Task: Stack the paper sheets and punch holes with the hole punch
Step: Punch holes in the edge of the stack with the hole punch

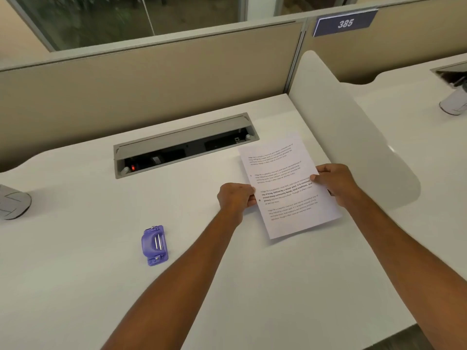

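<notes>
White bench (75, 274). Purple hole punch (154, 245): lay left of centre, well apart from both hands. Left hand (236, 199): fingers pinched the left edge of the printed paper sheets (288, 188). Sheets: right of centre, tilted. Right hand (333, 184): fingers gripped their right edge.

A white desk (75, 286) fills the near scene. Set into its far part is a grey cable tray (185, 145) with its lid open and a small red light inside. Beige partition panels (151, 82) stand behind; a blue "385" sign (345, 22) sits far right.
</notes>
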Demonstrator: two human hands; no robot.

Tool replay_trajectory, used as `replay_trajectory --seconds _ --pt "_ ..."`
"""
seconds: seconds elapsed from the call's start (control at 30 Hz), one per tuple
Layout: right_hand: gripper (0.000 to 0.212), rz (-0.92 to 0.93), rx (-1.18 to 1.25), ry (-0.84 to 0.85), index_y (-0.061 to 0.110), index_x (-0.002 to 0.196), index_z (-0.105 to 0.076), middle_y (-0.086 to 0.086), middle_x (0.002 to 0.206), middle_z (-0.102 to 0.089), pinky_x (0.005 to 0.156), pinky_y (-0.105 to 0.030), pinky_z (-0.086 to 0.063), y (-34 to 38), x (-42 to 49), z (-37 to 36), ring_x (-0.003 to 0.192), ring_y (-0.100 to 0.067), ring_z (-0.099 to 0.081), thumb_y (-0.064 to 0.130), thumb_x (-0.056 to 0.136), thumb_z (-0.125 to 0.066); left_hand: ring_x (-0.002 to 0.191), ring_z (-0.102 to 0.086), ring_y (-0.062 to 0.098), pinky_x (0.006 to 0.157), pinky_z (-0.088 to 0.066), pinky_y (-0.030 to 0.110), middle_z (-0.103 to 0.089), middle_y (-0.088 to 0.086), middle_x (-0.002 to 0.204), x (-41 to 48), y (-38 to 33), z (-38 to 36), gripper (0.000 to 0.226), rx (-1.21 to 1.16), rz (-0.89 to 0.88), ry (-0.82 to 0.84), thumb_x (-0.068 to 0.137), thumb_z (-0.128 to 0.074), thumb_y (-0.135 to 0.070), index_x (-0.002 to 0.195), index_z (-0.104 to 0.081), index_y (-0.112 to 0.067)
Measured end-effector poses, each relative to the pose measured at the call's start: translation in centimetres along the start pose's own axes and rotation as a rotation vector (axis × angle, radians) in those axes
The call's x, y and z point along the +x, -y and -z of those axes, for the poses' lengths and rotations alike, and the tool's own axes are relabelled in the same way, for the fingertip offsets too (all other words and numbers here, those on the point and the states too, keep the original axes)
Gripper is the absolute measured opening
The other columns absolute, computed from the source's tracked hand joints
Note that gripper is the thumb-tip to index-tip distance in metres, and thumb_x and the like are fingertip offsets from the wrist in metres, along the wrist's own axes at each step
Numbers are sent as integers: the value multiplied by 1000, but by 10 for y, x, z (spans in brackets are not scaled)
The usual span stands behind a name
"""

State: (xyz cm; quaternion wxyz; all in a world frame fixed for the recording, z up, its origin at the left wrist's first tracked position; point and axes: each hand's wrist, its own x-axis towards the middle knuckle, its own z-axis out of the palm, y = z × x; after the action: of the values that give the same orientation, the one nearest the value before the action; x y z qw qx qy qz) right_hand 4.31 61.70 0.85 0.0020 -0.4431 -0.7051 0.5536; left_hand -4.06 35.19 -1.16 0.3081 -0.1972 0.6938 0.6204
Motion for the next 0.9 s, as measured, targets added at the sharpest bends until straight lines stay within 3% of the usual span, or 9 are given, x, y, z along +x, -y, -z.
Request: replay_trajectory --seconds 0.07,0.2,0.4,0.53,0.67,0.77,0.8,0.83,0.9 --pt "21 4 -35 -48 4 109 -79 -20 114 -81 79 -36 -62 -1 13 4 96 -34 -77 -5 90 -77 82 -85 32 81 -72 42 -85 16 92 5 -1 -14 4 -11 20 13 90 -81 0 92 -81 4" --pt "22 -4 -118 -104 4 110 -80 -18 114 -80 101 -46 -62 -5 30 8 108 -37 -77 -4 89 -79 85 -85 38 80 -72 47 -84 20 93 13 -3 -35 5 -10 47 15 89 -79 3 92 -80 7" --pt "11 3 -267 -182 15 91 -76 -10 103 -80 94 -46 -63 -1 37 5 98 -32 -75 4 88 -78 71 -80 33 77 -72 47 -83 24 95 21 -3 -51 3 13 73 -39 89 -80 5 86 -78 5" --pt "17 24 -397 -214 10 103 -79 -6 100 -79 91 -47 -64 5 31 1 101 -35 -76 10 87 -73 65 -75 31 78 -71 46 -83 25 98 24 -2 -55 11 24 85 -64 89 -80 6 79 -76 1" --pt "29 46 -485 -248 -2 116 -74 -15 113 -80 97 -54 -62 9 28 -2 109 -41 -75 9 90 -69 65 -75 30 80 -71 47 -83 24 98 25 -4 -56 12 23 78 -85 89 -81 4 79 -77 0" --pt "7 59 -537 -244 7 87 -70 -9 90 -72 74 -42 -59 9 27 -2 91 -43 -69 11 90 -66 64 -76 28 79 -72 46 -83 22 93 24 -3 -56 17 46 55 -94 89 -83 0 74 -76 -3" --pt "18 65 -557 -238 13 74 -59 -5 80 -62 65 -38 -49 8 27 -2 84 -40 -62 11 90 -65 63 -75 27 79 -72 46 -83 20 88 23 -2 -55 19 65 42 -98 88 -84 -2 71 -76 -4" --pt "24 91 -578 -242 16 71 -51 -5 80 -58 63 -36 -43 10 25 -3 83 -37 -58 12 91 -64 61 -74 26 79 -72 46 -82 16 81 22 -1 -54 22 87 25 -105 88 -85 -5 68 -75 -5" --pt "7 118 -652 -252 12 91 -68 -14 105 -69 77 -40 -50 12 19 -3 97 -40 -65 17 95 -66 57 -70 25 80 -72 45 -75 9 65 19 0 -51 31 137 -10 -130 88 -85 -10 60 -71 -8"
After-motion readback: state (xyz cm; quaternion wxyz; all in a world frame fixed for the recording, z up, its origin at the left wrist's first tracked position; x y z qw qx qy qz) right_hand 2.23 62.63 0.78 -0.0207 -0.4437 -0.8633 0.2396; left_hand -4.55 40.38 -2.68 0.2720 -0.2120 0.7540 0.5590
